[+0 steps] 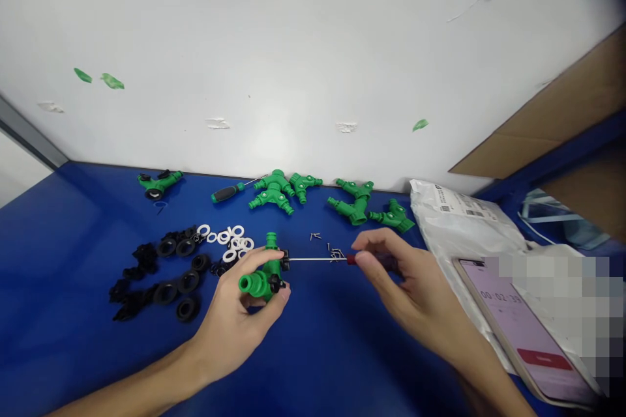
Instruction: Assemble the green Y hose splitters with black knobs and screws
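Left hand, half-curled, grips green connector, 7 o'clock of view centre | right hand, loosely closed, pinches screwdriver, tip at black cap | connector probably light, stiff, smooth; hold its body | screws 3 o'clock of it

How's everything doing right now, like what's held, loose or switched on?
Green Y-connector: held, black pieces fitted.
Left hand: gripping that connector.
Red-collared screwdriver: level, tip at a black piece.
Right hand: holding that screwdriver.
Green-and-black screwdriver: lying down.
Phone: screen lit, showing 00:02:39.
Small screws: loose.
White rings: loose, bunched.
Black parts: loose, grouped.
Far-left connector: black parts fitted.
Other far connectors: lying down.
Plastic bag: creased, under the phone.
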A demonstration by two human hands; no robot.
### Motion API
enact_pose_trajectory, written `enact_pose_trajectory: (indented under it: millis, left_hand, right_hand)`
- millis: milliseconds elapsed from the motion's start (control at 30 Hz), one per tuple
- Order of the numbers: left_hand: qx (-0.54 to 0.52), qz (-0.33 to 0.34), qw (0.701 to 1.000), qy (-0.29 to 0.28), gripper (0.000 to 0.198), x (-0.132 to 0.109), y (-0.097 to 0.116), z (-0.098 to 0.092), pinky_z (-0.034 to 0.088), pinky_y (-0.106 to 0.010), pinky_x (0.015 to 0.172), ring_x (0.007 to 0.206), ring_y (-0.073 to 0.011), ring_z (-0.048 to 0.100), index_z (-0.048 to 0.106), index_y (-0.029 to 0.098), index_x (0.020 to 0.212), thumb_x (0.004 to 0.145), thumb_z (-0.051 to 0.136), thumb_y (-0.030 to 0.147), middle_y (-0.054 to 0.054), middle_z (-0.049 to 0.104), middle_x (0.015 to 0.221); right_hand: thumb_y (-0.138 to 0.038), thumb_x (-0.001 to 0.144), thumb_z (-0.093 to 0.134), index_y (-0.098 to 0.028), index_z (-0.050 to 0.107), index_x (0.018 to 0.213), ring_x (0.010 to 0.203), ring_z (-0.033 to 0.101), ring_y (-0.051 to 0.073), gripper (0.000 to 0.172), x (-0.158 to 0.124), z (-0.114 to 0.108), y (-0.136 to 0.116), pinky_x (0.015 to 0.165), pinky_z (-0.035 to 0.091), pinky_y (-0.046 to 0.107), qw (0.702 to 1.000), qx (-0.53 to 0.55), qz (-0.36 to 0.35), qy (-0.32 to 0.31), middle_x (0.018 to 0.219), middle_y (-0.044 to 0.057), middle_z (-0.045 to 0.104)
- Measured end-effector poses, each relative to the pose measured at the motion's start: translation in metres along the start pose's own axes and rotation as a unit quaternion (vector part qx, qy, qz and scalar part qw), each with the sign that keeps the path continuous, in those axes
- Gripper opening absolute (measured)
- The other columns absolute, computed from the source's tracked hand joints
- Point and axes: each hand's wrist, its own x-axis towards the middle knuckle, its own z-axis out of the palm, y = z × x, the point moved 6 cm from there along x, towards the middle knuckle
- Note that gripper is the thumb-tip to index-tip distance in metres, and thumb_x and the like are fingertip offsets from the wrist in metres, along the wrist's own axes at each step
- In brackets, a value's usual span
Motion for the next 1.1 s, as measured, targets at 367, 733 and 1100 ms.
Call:
enact_pose_trajectory:
  millis: [367, 733, 1100]
  left_hand:
    - [-0.015, -0.015, 1.0, 0.005, 0.036, 0.003, -0.005, -0.002, 0.06, -0.031, 0.072, 0.083, -0.021, 0.071, 0.059, 0.025, 0.122, 0.089, 0.067, 0.036, -0.003, 0.068, 0.089]
    - [-0.008, -0.017, 1.0, 0.002, 0.034, 0.003, -0.001, -0.001, 0.061, -0.032, 0.072, 0.086, -0.0215, 0.07, 0.063, 0.025, 0.119, 0.087, 0.069, 0.034, -0.006, 0.068, 0.101]
    - [-0.254, -0.056, 0.965, -0.043, 0.053, 0.002, 0.002, 0.005, 0.064, -0.036, 0.07, 0.092, -0.0246, 0.074, 0.047, 0.03, 0.124, 0.081, 0.077, 0.019, -0.006, 0.069, 0.116]
  right_hand:
    - [-0.04, 0.097, 0.054, -0.023, 0.06, 0.096, 0.066, 0.066, 0.018, 0.018, -0.001, 0.006, 0.006, 0.053, 0.05, 0.026, 0.999, 0.027, 0.015, -0.03, 0.077, 0.003, 0.069]
    - [-0.035, 0.093, 0.061, -0.02, 0.065, 0.082, 0.042, 0.051, 0.01, 0.019, 0.005, 0.002, 0.004, 0.041, 0.038, 0.022, 0.999, 0.037, -0.005, 0.019, 0.052, -0.004, 0.058]
    - [-0.035, 0.09, 0.064, -0.021, 0.061, 0.09, 0.069, 0.071, 0.019, 0.015, 0.01, 0.02, 0.03, 0.06, 0.052, 0.028, 0.998, 0.027, 0.058, 0.001, 0.079, 0.003, 0.074]
